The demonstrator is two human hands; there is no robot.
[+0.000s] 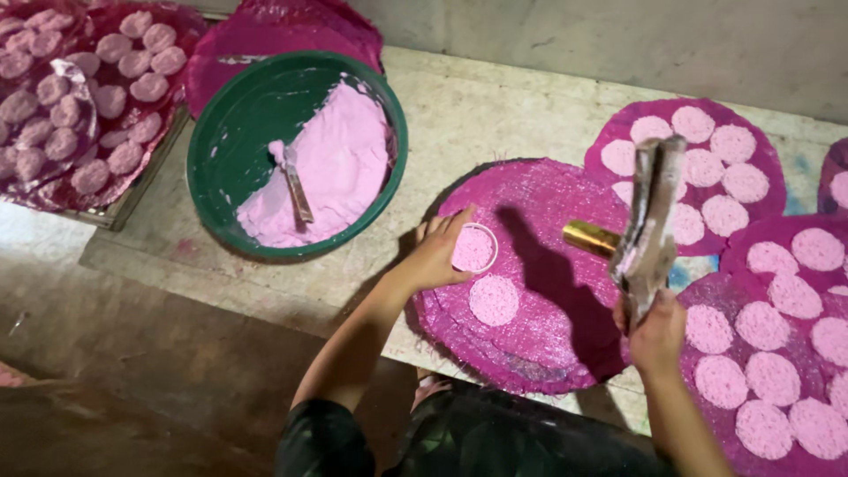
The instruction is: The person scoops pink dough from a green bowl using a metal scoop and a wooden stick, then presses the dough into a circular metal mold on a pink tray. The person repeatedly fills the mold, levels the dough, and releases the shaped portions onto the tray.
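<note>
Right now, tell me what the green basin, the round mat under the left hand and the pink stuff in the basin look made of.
Green basin: likely plastic or enamelled metal, smooth with a slight sheen. Round mat: woven fibre, judging by its rough, grainy weave and frayed rim, stained magenta. Pink stuff: a thick wet paste, matte, slumped to one side with a spoon lying in it.

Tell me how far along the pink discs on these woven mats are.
Done: the mats on the right and the far-left tray are covered with pink discs.

In hand: the left hand presses a small round mould onto the middle mat, which has one finished disc. The right hand holds a paste-caked tool.

Left: most of that mat is bare, and the green basin is roughly half covered in pink paste.
</note>
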